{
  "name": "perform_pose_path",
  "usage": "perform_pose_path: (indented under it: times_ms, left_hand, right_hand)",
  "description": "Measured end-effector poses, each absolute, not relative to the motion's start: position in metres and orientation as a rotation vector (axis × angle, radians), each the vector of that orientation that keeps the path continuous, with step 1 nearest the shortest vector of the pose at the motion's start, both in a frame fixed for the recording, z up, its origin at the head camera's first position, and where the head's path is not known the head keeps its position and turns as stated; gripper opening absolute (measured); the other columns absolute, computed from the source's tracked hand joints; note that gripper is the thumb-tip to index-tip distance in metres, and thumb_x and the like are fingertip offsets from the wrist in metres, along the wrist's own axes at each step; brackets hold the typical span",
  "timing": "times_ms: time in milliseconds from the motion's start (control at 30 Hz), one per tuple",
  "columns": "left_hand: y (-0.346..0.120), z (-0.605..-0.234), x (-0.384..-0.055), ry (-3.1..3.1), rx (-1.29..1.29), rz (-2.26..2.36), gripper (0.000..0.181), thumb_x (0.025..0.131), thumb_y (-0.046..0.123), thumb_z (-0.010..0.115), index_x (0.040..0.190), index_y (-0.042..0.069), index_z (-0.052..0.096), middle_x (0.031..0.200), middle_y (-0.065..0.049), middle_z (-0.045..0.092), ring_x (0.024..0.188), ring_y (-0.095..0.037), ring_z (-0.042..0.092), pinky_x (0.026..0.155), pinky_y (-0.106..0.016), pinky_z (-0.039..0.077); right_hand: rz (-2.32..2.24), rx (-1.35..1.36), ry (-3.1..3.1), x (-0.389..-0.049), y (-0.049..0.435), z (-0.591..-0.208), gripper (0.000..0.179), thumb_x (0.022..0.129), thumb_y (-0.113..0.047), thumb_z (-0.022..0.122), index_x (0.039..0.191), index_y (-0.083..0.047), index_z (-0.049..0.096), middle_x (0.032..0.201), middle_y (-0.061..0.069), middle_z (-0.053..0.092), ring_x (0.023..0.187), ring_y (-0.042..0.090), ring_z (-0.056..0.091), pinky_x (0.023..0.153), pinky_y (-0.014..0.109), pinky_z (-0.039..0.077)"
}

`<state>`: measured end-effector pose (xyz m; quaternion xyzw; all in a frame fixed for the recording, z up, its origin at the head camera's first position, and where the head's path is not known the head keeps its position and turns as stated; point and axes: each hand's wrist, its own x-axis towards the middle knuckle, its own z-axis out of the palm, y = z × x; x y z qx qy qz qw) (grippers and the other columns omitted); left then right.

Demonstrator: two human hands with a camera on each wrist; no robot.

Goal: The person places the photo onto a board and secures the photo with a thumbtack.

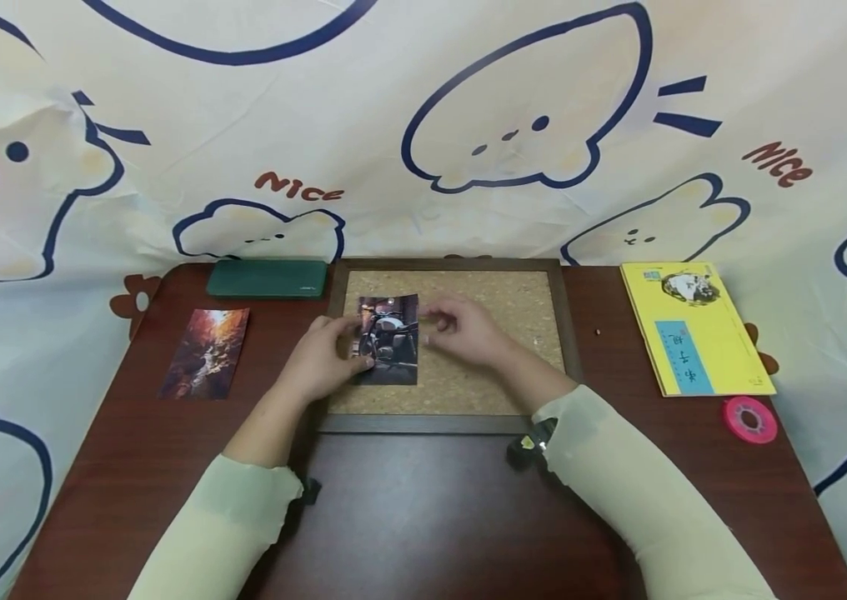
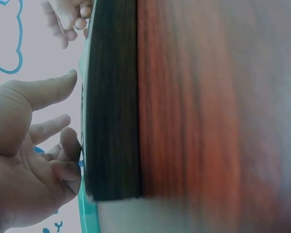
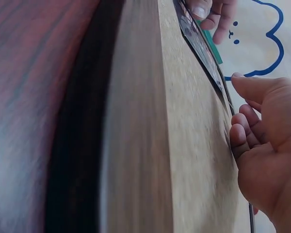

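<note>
Cork, set in a dark brown wooden frame, forms the board (image 1: 491,392) at the far side of the table (image 1: 431,508). A dark photo print (image 1: 396,342) showing a motorcycle lies upright on the left part of the cork, near the frame's left side. Left hand (image 1: 318,358): positioned at the print's left edge; thumb laid on the lower left of the print's face, forefinger at the upper left edge, thumb and fingers spread well apart; the contact is a light press, with no clench. Right hand (image 1: 468,333): positioned just beside the print's right edge; thumb and forefinger parted, remaining fingers loosely bent, nothing grasped. From where I stand, I cannot tell whether its fingertips touch the print. Surrounding items: a second print (image 1: 206,354) in orange and dark tones, on the table left of the board; a green case (image 1: 266,279), beside the frame's upper left corner; a yellow book (image 1: 716,325), to the right; a pink ring-shaped object (image 1: 749,419), at the book's near edge.
</note>
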<state>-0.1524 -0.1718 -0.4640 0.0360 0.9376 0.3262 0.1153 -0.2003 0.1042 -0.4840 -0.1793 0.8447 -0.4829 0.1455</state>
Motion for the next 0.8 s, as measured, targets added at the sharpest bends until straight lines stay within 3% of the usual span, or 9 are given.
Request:
perform_pose_path:
  times_ms: [367,633,800]
  left_hand:
    - [-0.191,-0.459,-0.147,2.841,0.211,1.006,0.056,0.092,0.023,0.078,0.144,0.011,0.06,0.128,-0.01,0.057,0.084,-0.024,0.056,0.073,-0.04,0.047]
    - [-0.203,-0.453,-0.144,2.86,0.217,1.022,0.049,0.094,0.024,0.078,0.138,0.01,0.064,0.124,-0.01,0.058,0.091,-0.026,0.058,0.073,-0.041,0.049]
    - [-0.213,-0.453,-0.143,2.852,0.246,1.055,0.047,0.094,0.023,0.078,0.137,0.009,0.064,0.125,-0.011,0.059,0.099,-0.027,0.061,0.082,-0.045,0.051]
  right_hand:
    - [-1.305,-0.545,2.532,-0.188,0.137,-0.473,0.046,0.09,-0.02,0.082,0.133,-0.011,0.068,0.115,0.003,0.067,0.098,0.019,0.061,0.085,0.036,0.053]
    - [-1.289,-0.555,2.564,-0.177,0.163,-0.473,0.044,0.09,-0.016,0.082,0.13,-0.006,0.069,0.123,0.008,0.066,0.098,0.02,0.062,0.085,0.036,0.053]
    - [-1.265,-0.513,2.6,-0.169,0.185,-0.469,0.042,0.091,-0.019,0.081,0.131,-0.01,0.07,0.113,0.006,0.069,0.096,0.02,0.062,0.083,0.038,0.053]
